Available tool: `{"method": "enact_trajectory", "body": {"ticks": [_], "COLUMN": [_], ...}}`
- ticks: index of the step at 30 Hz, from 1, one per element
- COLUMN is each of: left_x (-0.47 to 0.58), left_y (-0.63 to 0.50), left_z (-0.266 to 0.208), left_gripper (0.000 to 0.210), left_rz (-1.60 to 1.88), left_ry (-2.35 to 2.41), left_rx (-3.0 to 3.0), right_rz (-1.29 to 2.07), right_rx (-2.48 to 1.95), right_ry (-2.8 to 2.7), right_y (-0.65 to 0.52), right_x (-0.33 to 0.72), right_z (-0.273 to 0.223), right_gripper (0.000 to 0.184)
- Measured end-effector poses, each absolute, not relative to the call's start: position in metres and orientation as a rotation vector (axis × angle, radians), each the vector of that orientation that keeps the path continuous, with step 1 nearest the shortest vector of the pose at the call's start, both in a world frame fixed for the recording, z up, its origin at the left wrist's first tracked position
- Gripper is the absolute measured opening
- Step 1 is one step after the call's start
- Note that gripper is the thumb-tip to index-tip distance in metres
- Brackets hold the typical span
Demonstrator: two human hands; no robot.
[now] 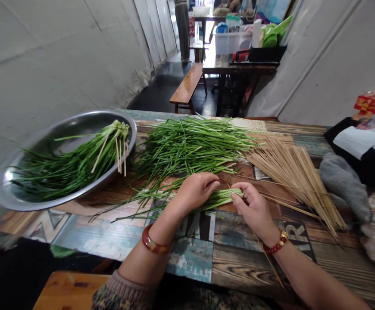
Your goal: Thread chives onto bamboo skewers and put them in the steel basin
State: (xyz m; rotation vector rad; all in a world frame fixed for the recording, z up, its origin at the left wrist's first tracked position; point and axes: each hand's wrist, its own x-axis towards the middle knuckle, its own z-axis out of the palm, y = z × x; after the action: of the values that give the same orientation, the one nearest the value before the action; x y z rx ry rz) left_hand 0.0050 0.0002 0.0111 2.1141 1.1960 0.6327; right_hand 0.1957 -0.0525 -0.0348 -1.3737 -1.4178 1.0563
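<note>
1. Nearest us in the head view are a patterned sleeve (123, 290) and a wooden seat (67, 290) at the near left; beyond them our forearms reach over the patchwork table (245, 267).
2. Between our hands, at the table's near middle, lies a small bunch of green stalks (222, 198), pale ends to the right, leaves trailing left.
3. We judge that the bunch could fan out or shed stalks if our right-hand pinch slackened. Its loose leaves lie just beside the large heap (187, 142) on the far side, so a tug might drag other stalks along. Our right forearm, near the fanned sticks (304, 181), might knock some askew.
4. Our left hand (198, 191) comes in from the near left, back upward, fingers curled over the bunch; its underside is hidden, so we cannot tell whether it grips.
5. Our right hand (252, 206) slants in from the near right, thumb and fingers pinching the pale ends.
6. At the far left, the metal basin (64, 135) holds another bundle (77, 161), with several pale sticks (118, 155) at its thick end.
</note>
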Motion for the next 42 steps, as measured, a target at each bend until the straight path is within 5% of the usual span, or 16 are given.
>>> {"method": "enact_trajectory", "body": {"ticks": [5, 15, 23, 30, 37, 42], "left_x": [-0.022, -0.028, -0.024, -0.014, -0.004, 0.01], "left_y": [0.015, 0.026, 0.02, 0.01, 0.004, 0.005], "left_z": [0.009, -0.005, 0.014, 0.081, 0.121, 0.088], "left_gripper": [0.021, 0.018, 0.014, 0.022, 0.013, 0.007], "left_rz": [1.097, 0.632, 1.005, 1.434, 1.462, 1.178], "left_ry": [1.555, 1.879, 1.684, 1.209, 1.147, 1.291], "left_rx": [2.119, 2.52, 2.333, 1.64, 1.723, 2.062], "right_rz": [1.056, 1.001, 0.84, 0.883, 0.923, 0.951], "right_rx": [-1.345, -1.325, -1.297, -1.26, -1.276, -1.311], "right_ry": [-1.414, -1.525, -1.614, -1.624, -1.614, -1.598], "right_y": [-0.051, -0.054, -0.055, -0.059, -0.06, -0.059], "right_x": [0.195, 0.191, 0.19, 0.188, 0.188, 0.188], "right_z": [-0.037, -0.037, -0.033, -0.031, -0.029, -0.028], "right_gripper": [0.026, 0.021, 0.019, 0.02, 0.018, 0.029]}}
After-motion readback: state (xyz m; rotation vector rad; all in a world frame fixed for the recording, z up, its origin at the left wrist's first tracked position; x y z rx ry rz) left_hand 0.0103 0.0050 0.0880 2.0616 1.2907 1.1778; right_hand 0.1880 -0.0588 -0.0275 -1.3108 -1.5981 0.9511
